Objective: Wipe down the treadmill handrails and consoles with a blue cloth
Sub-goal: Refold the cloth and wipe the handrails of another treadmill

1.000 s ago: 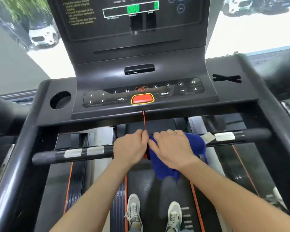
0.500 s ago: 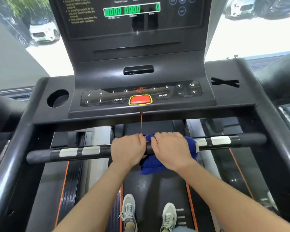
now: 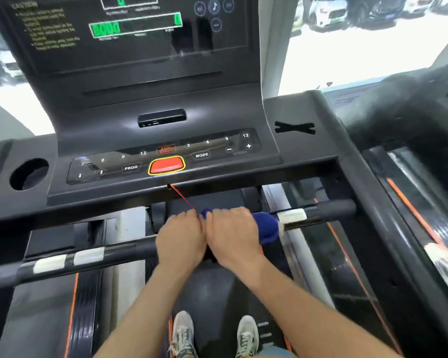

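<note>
A black front handrail (image 3: 93, 255) with silver sensor patches runs across the treadmill below the console (image 3: 166, 140). My left hand (image 3: 180, 239) and my right hand (image 3: 234, 237) sit side by side at the middle of this bar, fingers curled over it. The blue cloth (image 3: 267, 226) is wrapped round the bar under my right hand, and its bunched end sticks out to the right. A small bit of blue shows between the two hands. Whether my left hand also holds cloth is hidden.
A thin red safety cord (image 3: 183, 198) runs from under the red stop button (image 3: 166, 166) down to my hands. A round cup holder (image 3: 29, 174) sits at the console's left. Black side rails (image 3: 388, 202) flank the belt. My two shoes (image 3: 184, 332) stand on the belt.
The hanging part of the cloth has been gathered up and wrapped round the bar. Both hands have closed tighter together on the bar, and the view has shifted and tilted.
</note>
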The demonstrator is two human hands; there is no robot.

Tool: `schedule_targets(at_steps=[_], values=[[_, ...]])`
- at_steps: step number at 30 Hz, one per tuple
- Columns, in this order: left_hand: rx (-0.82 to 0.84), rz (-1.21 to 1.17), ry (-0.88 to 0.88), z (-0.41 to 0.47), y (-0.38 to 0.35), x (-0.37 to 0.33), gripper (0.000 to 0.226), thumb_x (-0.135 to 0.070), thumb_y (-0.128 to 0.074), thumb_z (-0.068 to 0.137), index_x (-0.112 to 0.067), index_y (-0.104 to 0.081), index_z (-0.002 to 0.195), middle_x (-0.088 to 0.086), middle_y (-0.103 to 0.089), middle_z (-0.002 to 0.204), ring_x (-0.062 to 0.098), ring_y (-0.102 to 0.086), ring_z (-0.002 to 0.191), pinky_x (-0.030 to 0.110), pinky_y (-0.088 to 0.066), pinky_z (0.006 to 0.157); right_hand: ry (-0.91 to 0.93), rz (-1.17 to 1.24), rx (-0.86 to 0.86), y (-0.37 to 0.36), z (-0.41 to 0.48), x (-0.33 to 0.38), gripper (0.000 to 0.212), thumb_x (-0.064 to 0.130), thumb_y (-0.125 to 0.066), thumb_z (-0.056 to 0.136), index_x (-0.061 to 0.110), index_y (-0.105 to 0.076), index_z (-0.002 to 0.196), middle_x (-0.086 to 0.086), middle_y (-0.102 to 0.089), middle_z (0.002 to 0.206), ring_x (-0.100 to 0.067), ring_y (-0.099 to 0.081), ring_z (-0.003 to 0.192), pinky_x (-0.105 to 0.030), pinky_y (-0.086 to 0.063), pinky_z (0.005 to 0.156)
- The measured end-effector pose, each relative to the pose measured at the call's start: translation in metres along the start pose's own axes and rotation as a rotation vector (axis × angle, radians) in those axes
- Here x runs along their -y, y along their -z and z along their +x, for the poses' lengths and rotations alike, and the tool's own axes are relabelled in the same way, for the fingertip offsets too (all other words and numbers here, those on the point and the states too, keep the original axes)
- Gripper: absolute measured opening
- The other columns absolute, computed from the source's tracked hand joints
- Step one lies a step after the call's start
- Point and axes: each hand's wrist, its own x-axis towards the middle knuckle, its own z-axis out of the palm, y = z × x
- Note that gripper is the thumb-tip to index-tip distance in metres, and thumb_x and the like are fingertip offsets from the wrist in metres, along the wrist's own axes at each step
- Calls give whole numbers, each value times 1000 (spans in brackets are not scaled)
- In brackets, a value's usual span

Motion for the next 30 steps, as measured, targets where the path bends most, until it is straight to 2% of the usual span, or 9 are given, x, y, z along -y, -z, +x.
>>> schedule_targets(at_steps=[2, 4, 7, 10, 14, 18, 23, 27, 30], values=[[-80, 123, -51, -3, 11, 3, 31, -29, -56, 83, -9, -64, 60, 11, -62, 64, 35, -60, 62, 36, -47, 50, 4, 29, -32, -4, -6, -26, 37, 26, -34, 93, 21, -58, 65, 0, -62, 60, -25, -58, 55, -37, -41, 60], [-227, 138, -79, -7, 17, -2, 25, -19, -65, 74, -8, -61, 51, 9, -56, 60, 34, -56, 59, 31, -38, 46, -85, -19, -59, -3, -18, -77, 36, 29, -39, 90, 21, -57, 60, -1, -61, 55, -27, -58, 52, -37, -44, 58], [-162, -64, -214, -7, 18, -30, 23, -32, -55, 88, -18, -63, 72, 2, -60, 77, 28, -59, 76, 35, -44, 54, -190, -149, 13, 5, -39, -150, 32, 22, -48, 87, 21, -53, 56, -1, -59, 53, -28, -57, 51, -38, -43, 62], [-41, -160, -425, -6, 1, -74, 37, -43, -29, 95, -25, -61, 99, 0, -66, 90, 27, -62, 85, 39, -50, 69, -299, -175, 3, 8, -32, -148, 34, 20, -42, 88, 18, -58, 58, -3, -62, 55, -28, -59, 55, -39, -41, 73], [-46, -149, -488, -2, -12, -82, 38, -37, -24, 95, -21, -59, 92, -1, -67, 82, 25, -64, 73, 37, -50, 65, -242, 1, -70, -4, -25, -91, 26, 15, -62, 82, 21, -56, 57, 0, -59, 54, -26, -60, 58, -41, -47, 84], [-61, -60, -524, 1, -9, -74, 33, -43, -27, 98, -24, -54, 98, -2, -65, 85, 25, -64, 74, 34, -43, 58, -72, -101, -162, -11, -43, -149, 34, 25, -41, 92, 20, -57, 62, -2, -58, 60, -27, -58, 62, -41, -46, 83], [34, 119, -493, 11, -8, -80, 35, -48, -21, 100, -24, -47, 101, 2, -65, 85, 33, -64, 74, 33, -32, 54, -200, -286, -130, 3, -49, -201, 31, 12, -39, 84, 16, -53, 56, -4, -56, 54, -30, -56, 53, -41, -46, 88], [119, 26, -466, 19, -6, -79, 37, -48, -21, 100, -22, -48, 99, 7, -68, 89, 35, -65, 81, 35, -33, 59, -498, -229, 38, -5, -32, -158, 50, 22, -8, 86, 19, -55, 68, -5, -59, 67, -29, -56, 70, -42, -41, 84], [173, 21, -579, 21, -1, -76, 26, -41, -23, 102, -23, -42, 101, 3, -63, 96, 33, -63, 81, 37, -36, 57, -554, -40, -92, -7, -24, -102, 45, 25, -27, 92, 18, -57, 59, -2, -59, 60, -25, -58, 68, -40, -39, 90]])
